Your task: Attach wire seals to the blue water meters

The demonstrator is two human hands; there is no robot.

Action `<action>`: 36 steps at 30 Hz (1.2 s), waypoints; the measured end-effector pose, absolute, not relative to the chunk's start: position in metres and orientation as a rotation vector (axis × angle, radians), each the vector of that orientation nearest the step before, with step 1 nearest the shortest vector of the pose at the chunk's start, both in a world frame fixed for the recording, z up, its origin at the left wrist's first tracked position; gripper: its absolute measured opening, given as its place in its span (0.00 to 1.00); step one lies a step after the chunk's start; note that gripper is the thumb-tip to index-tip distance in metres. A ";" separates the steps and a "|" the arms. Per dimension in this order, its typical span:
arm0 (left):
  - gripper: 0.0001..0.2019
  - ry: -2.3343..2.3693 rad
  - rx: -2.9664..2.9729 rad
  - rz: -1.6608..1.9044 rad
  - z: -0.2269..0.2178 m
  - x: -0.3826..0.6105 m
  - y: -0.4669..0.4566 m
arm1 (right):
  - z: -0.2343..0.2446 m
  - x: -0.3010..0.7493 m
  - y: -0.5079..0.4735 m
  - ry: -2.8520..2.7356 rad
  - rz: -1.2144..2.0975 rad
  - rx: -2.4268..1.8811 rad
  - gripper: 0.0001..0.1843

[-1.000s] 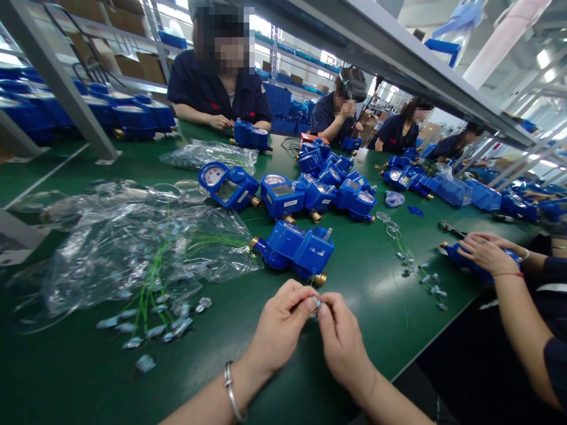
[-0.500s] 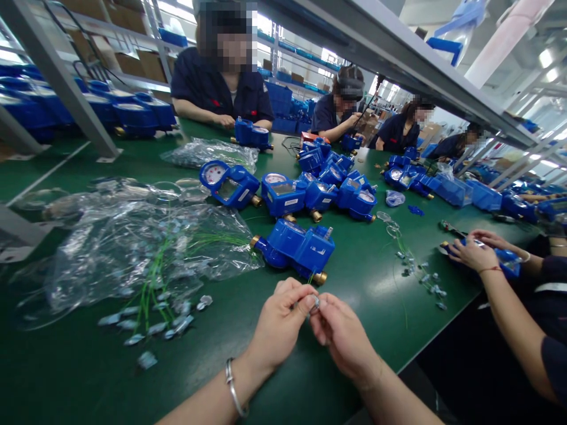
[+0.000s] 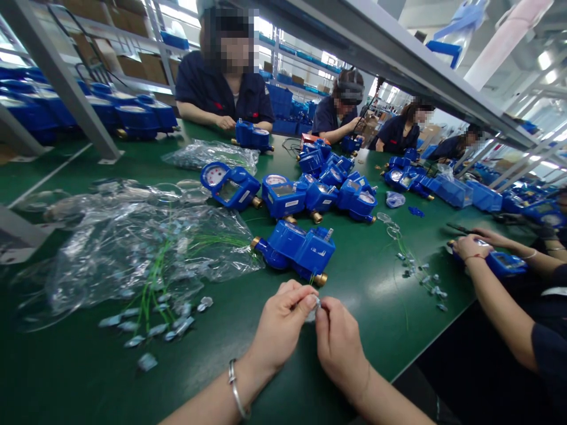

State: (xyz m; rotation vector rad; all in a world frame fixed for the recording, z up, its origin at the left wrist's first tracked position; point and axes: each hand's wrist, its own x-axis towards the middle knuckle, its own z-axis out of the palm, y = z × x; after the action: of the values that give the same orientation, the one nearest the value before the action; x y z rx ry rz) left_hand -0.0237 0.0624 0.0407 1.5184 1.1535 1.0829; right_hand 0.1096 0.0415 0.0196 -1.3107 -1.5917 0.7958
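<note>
A blue water meter [image 3: 297, 248] with brass ends lies on the green table just beyond my hands. A green wire [image 3: 312, 278] runs from its near brass end toward my fingers. My left hand [image 3: 283, 321] is closed in a pinch on a small pale plastic wire seal [image 3: 316, 302]. From the other side my right hand [image 3: 340, 333] pinches the same seal between thumb and fingers. Much of the seal is hidden by the fingertips. To the left, loose wire seals [image 3: 155, 313] with green wires spill from a clear plastic bag [image 3: 101, 254].
Several more blue meters [image 3: 283, 198] lie in a group behind. At the right, a co-worker's hands [image 3: 473, 248] hold another meter, beside a second bunch of seals [image 3: 425, 274]. A slanted metal frame [image 3: 66, 77] stands at the left, and other people sit across the table.
My right hand's fingers have curled in and shifted slightly at the seal; my left hand has barely moved. The co-worker's hands at the right have moved a little with their meter.
</note>
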 end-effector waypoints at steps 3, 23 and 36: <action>0.11 1.135 1.525 1.070 0.041 -0.022 0.063 | 0.018 0.113 0.044 -1.566 0.875 -1.289 0.14; 0.10 1.034 1.553 1.060 0.043 -0.034 0.073 | 0.029 0.111 0.059 -1.241 1.694 -1.062 0.13; 0.22 1.398 1.768 0.675 0.044 -0.031 0.068 | 0.019 0.106 0.055 -1.940 0.663 -1.295 0.12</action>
State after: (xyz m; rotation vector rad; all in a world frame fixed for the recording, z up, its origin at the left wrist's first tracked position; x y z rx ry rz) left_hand -0.0307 0.0675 0.0441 1.7685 1.3984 0.6749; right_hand 0.1063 0.0551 0.0188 -1.2952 -1.9402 0.6630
